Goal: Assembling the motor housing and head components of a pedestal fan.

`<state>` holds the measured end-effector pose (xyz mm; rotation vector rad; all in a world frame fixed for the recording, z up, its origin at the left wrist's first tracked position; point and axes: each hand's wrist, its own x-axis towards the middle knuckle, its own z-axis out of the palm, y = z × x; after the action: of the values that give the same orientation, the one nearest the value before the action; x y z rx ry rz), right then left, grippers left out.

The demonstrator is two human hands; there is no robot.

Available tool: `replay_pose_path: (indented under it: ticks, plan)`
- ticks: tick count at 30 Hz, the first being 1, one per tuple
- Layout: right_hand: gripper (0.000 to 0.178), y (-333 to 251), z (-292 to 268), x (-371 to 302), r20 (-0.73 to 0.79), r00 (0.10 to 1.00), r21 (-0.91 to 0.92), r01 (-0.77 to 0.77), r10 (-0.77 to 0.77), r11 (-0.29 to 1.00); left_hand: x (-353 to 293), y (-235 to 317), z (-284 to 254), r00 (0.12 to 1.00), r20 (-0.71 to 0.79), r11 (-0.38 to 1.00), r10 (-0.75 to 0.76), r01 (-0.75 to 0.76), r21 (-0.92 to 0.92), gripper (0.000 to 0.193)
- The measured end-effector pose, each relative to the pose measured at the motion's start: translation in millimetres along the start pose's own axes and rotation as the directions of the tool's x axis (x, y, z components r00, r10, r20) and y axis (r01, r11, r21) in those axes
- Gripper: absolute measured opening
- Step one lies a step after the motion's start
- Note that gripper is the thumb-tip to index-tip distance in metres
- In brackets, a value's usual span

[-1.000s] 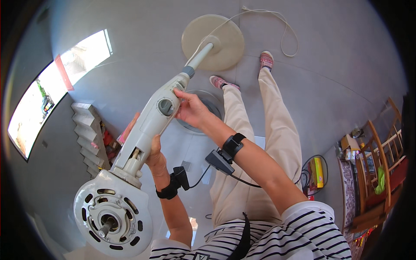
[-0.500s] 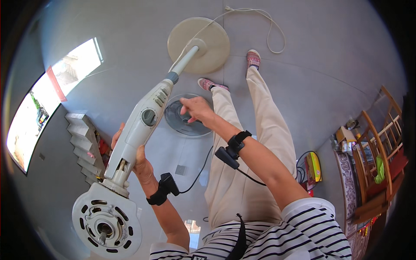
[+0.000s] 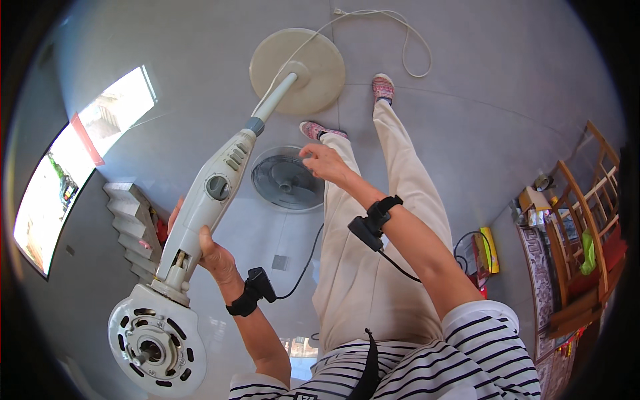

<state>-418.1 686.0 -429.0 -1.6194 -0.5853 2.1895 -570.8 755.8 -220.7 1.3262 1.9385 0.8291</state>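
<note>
Pedestal fan (image 3: pixel 204 208) stands above its round base (image 3: pixel 325 75). Left hand (image 3: pixel 219 260) wraps the housing (image 3: pixel 200 215); right hand (image 3: pixel 327 163), fingers loosely bent, shows nothing held. Judged rigid, top-heavy: grip housing and pole (image 3: pixel 275 98).

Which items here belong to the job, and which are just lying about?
Likely part of the job:
fan column, held by the left hand
motor head at its end
round base
white cord
round grey fan part on the floor

Probably just lying about:
yellow package
cardboard box
wooden chair
green item
</note>
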Motion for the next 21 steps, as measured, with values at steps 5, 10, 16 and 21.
replay_pose_path:
  ticks: [5,10,16,21]
  plan:
    - [0.016,23.6,-33.2,-14.0,-0.112,0.975,0.112,-0.179,0.192,0.977,-8.5,-6.8,1.3,0.982,-0.141,0.992,-0.128,0.128,-0.011,0.058]
    - [0.014,78.8,-54.1,-16.5,-0.262,0.962,0.007,-0.081,0.08,0.997,-11.9,-3.3,4.2,0.949,-0.226,0.976,-0.219,0.21,-0.066,0.057]
    - [0.016,91.5,-68.0,-33.4,-0.293,0.947,-0.102,-0.165,0.129,0.981,-7.6,1.6,-7.5,0.979,-0.056,0.978,-0.197,0.193,-0.076,0.056]
    - [0.016,94.5,-68.2,-31.2,-0.305,0.947,-0.144,-0.148,0.098,0.978,-1.3,-4.6,-11.8,0.997,0.028,0.995,-0.069,0.071,-0.075,0.066]
